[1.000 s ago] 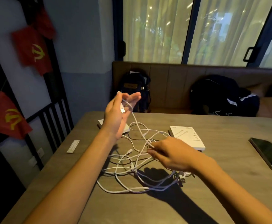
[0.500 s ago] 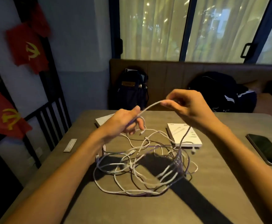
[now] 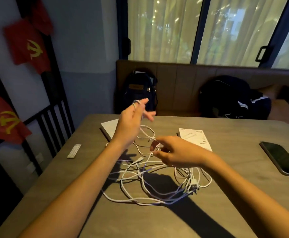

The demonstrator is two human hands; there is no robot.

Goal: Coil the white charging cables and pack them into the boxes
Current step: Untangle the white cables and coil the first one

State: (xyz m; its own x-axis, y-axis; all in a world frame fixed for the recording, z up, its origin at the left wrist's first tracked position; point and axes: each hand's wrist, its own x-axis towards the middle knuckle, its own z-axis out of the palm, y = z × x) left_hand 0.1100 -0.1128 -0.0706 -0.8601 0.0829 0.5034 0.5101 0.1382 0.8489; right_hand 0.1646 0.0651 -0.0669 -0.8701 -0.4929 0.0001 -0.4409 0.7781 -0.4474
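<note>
We list two flat white boxes: printed box just beyond the right fingers, plain box behind the left hand. We cannot see inside either.

White charging cables lie tangled beneath both hands.

Left fingers are spread with a loop at their tips, but we cannot tell the grip.

Right hand, lately raised, now pinches a strand low.

On the left hand the fingers are pure blur, grip on the cable unreadable. It covers part of the white box; the phone at the table's right edge is cropped.
</note>
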